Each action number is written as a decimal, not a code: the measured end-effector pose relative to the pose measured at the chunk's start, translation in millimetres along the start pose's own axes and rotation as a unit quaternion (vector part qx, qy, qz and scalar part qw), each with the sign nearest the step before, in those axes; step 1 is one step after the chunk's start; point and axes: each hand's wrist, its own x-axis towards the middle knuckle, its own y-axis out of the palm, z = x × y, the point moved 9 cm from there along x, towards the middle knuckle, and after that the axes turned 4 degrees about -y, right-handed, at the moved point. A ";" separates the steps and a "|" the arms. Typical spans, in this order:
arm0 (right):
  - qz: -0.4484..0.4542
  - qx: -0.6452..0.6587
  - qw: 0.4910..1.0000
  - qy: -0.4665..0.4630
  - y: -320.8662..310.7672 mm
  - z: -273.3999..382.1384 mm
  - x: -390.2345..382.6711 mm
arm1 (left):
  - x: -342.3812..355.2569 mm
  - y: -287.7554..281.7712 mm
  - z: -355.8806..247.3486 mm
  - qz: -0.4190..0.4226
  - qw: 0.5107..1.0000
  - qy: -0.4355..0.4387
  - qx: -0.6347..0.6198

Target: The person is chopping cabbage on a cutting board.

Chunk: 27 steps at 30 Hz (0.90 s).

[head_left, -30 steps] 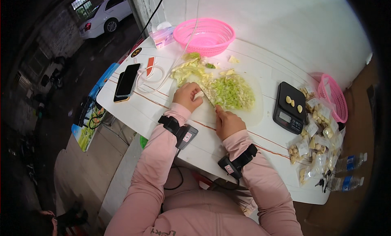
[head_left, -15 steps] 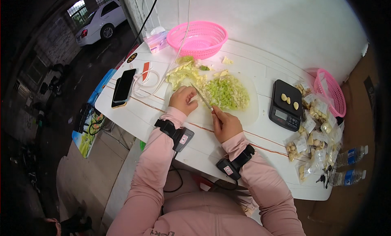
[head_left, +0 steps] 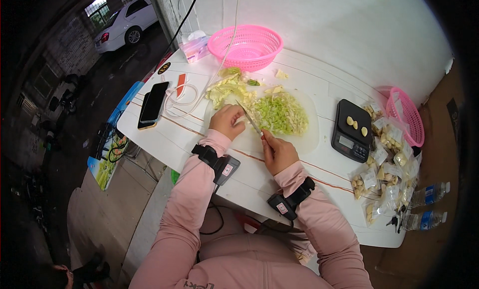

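Observation:
My right hand (head_left: 279, 153) is wrapped round the handle of a kitchen knife (head_left: 250, 118), its blade slanting away to the left over a translucent white cutting board (head_left: 310, 139). On the blade's left, my left hand (head_left: 227, 121) is curled with bent fingers against the near edge of pale yellow-green cabbage leaves (head_left: 227, 92); its fingertips are partly hidden. A broad pile of chopped cabbage (head_left: 283, 114) lies right of the knife. Beyond the leaves sits a small green piece of vegetable (head_left: 253, 82).
A pink basket (head_left: 247, 49) and tissue box (head_left: 194, 48) stand at the back. Phones (head_left: 153, 104) and a white cable (head_left: 174, 102) lie left. To the right are a black scale (head_left: 352, 132) holding garlic cloves (head_left: 364, 131), bagged garlic (head_left: 386, 171), another pink basket (head_left: 409, 117) and water bottles (head_left: 430, 193).
The whole view has shifted slightly. Both hands and the knife keep almost the same place over the board, and the cabbage pile looks unchanged.

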 end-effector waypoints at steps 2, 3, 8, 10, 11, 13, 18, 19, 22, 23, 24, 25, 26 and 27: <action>0.009 -0.002 1.000 0.007 2.3 -1.4 1.3 | 0.0 2.2 0.4 0.001 1.000 0.004 -0.006; 0.018 -0.004 1.000 0.014 4.4 -2.6 2.0 | -0.1 2.7 -0.3 0.002 1.000 0.009 -0.011; 0.074 -0.073 0.993 0.050 10.6 1.4 6.2 | 0.3 3.1 0.2 0.008 1.000 0.005 0.024; 0.090 -0.111 0.988 0.064 13.8 1.0 5.3 | 0.5 2.8 -1.6 0.005 1.000 0.004 0.029; 0.093 -0.130 0.985 0.069 14.5 0.9 4.3 | 0.4 2.2 -2.4 0.001 1.000 0.002 0.024; 0.096 -0.149 0.981 0.073 15.9 0.4 2.2 | 0.3 0.5 -2.8 -0.003 1.000 0.001 0.019; -0.005 -0.033 0.998 0.055 3.7 -5.3 -1.7 | -0.7 -2.9 0.2 -0.009 1.000 -0.013 0.004; -0.003 -0.033 0.998 0.054 2.7 -5.4 -2.0 | -0.8 -3.0 -0.7 -0.011 1.000 -0.014 0.004; -0.022 -0.003 0.999 0.040 -2.8 -2.0 -1.8 | -0.2 -4.6 -3.2 -0.018 0.999 -0.012 -0.026; -0.027 0.002 0.999 0.030 -4.0 -0.3 -1.8 | -0.1 -2.5 -1.4 -0.003 1.000 -0.019 -0.010; -0.033 0.008 0.999 0.020 -4.8 1.6 -1.5 | 0.0 -0.5 0.8 0.013 1.000 -0.027 0.007; -0.033 0.008 0.999 0.019 -5.3 2.7 -1.4 | 0.0 -0.8 1.8 0.013 1.000 -0.027 0.007; -0.022 0.009 1.000 0.020 -4.2 4.5 -1.3 | -0.1 -0.9 2.8 0.012 1.000 -0.026 0.009; -0.012 0.011 1.000 0.020 -3.1 5.6 -1.5 | -0.1 -1.0 3.0 0.011 1.000 -0.025 0.012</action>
